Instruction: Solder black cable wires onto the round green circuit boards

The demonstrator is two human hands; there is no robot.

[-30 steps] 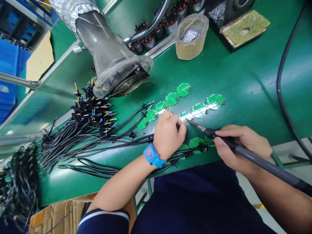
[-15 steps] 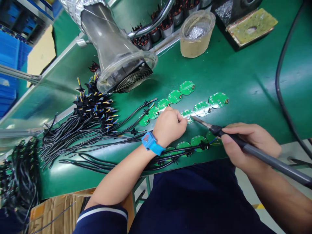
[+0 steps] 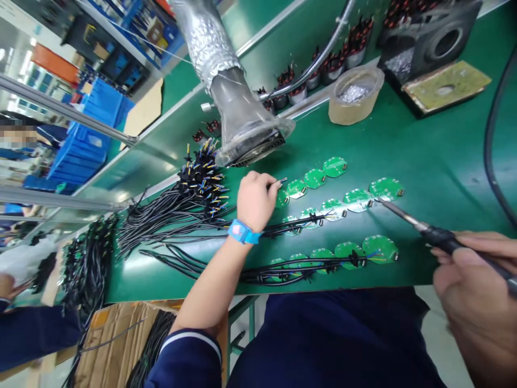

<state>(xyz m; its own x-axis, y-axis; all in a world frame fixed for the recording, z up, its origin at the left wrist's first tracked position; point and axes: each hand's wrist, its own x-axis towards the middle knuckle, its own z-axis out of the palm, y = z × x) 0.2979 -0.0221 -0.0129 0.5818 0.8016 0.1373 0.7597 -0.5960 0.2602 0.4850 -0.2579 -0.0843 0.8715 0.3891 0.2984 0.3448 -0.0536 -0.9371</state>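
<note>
My left hand (image 3: 256, 198), a blue band at its wrist, is closed in a pinch on a black cable (image 3: 282, 181); only its short end shows past the fingertips. It is over the left end of the back row of round green circuit boards (image 3: 315, 178). My right hand (image 3: 470, 269) grips a soldering iron (image 3: 438, 237) by its dark handle. The iron's tip is close to the right-hand boards of the middle row (image 3: 357, 199); whether it touches one, I cannot tell. Cables lie across the middle row's left boards and along the front row (image 3: 379, 249).
A bundle of black cables (image 3: 161, 215) with bared coloured wire ends lies left. Above it hangs a fume extractor hood (image 3: 246, 121). Behind the boards stand a tape roll (image 3: 355, 97) with silvery bits and a yellow sponge (image 3: 448, 89). Another person's hand (image 3: 8, 285) is at far left.
My left hand has left the middle row and moved to the back row, now pinching a cable. My right hand has drawn the iron right, off the board. The view has shifted.
</note>
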